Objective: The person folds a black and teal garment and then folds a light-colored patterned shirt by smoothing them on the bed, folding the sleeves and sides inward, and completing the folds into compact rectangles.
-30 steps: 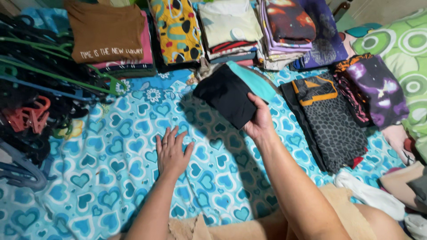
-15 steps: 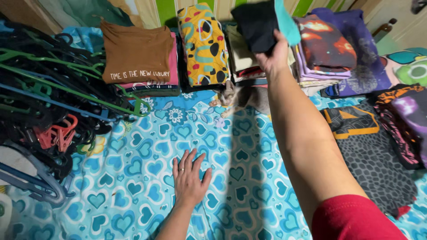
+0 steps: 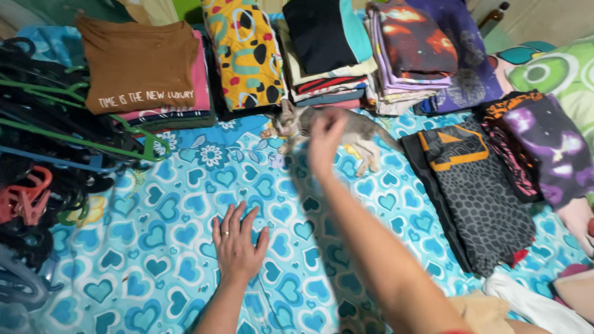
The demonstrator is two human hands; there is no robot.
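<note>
Since the earlier frame, the right hand (image 3: pixel 326 133) had let go of the folded black garment with a teal edge (image 3: pixel 323 32) and drawn back toward the body; the garment now lay on top of a stack of folded clothes (image 3: pixel 328 79) at the far side of the bed. Right fingers (image 3: pixel 337 117) blurred with motion, empty, loosely curled; whether fully open could not be told. Hand hung above a small grey-and-white kitten (image 3: pixel 334 131) lying on the sheet just in front of that stack.

Left hand (image 3: pixel 236 244) flat on the blue heart-patterned bed sheet (image 3: pixel 154 247), fingers spread, holding nothing, a ring on one finger.

Further out, along the back row: a folded brown shirt with white lettering (image 3: pixel 139 62) atop a pink one, a yellow patterned folded garment (image 3: pixel 244 52), then the stack with the black garment, then a pile with a red-and-orange printed top (image 3: pixel 411 43). To the right, a dark grey scale-patterned garment with orange trim (image 3: pixel 476 185) lay spread on the sheet, beside a purple-and-black printed garment (image 3: pixel 538 145). At the left edge, a heap of plastic clothes hangers, black, green and red (image 3: pixel 43 136).
</note>
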